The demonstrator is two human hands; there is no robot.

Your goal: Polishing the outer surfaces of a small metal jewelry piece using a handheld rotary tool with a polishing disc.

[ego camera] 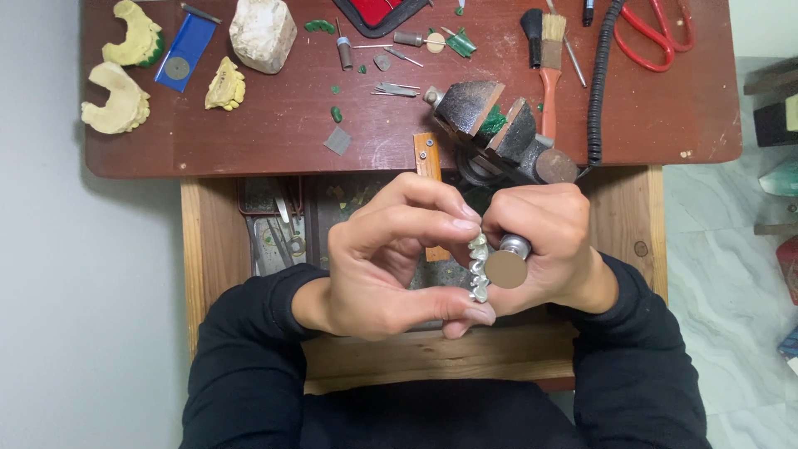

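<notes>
My left hand pinches a curved silvery metal row of dental crowns between fingertips and thumb, over an open drawer. My right hand grips a rotary handpiece whose tan flat disc sits against the metal piece. Both hands meet close together below the red-brown desk edge. Black sleeves cover both forearms.
On the red-brown desk: a small bench vise, a brush with an orange handle, red scissors, a black coiled cord, yellow plaster jaw casts, a white plaster block, small burs and green wax bits. The wooden drawer holds tools.
</notes>
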